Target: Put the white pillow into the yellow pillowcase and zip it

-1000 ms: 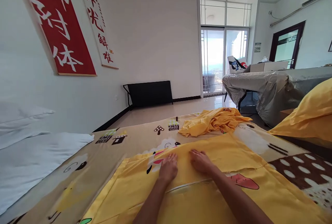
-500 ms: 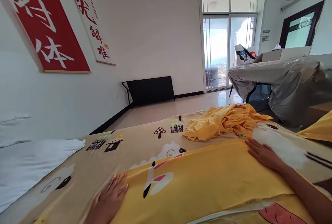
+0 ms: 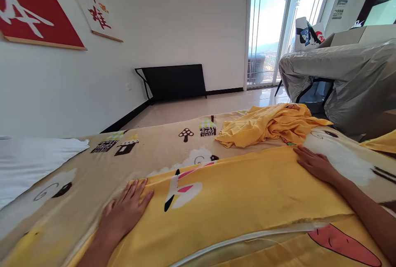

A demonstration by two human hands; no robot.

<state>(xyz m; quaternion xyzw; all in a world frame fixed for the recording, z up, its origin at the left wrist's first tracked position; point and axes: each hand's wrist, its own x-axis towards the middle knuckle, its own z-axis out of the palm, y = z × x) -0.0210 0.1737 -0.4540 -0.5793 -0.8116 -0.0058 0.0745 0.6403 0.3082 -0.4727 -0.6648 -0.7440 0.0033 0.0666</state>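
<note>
A yellow pillowcase-like cloth (image 3: 241,194) with a rabbit-ear print lies spread before me on the bed, a pale zip-like edge (image 3: 247,238) running along its near side. My left hand (image 3: 125,207) lies flat on its left end, fingers stretched out. At the far right corner my right hand (image 3: 315,164) rests flat too, fingers extended. Just beyond the cloth sits a crumpled heap of yellow fabric (image 3: 266,124). Under everything is a beige blanket (image 3: 163,143) printed with sheep and mushrooms. A red carrot-like print (image 3: 345,244) shows at the lower right.
A white pillow (image 3: 40,159) lies at the left. Another piece of yellow fabric (image 3: 382,142) is at the right edge. Beyond the bed, a black folded table (image 3: 173,82) leans by the wall, and a table under grey plastic sheeting (image 3: 346,62) stands at the right.
The view has tipped downward, so more of the near cloth and its pale edge shows. Both hands stay flat on the cloth in about the same places.
</note>
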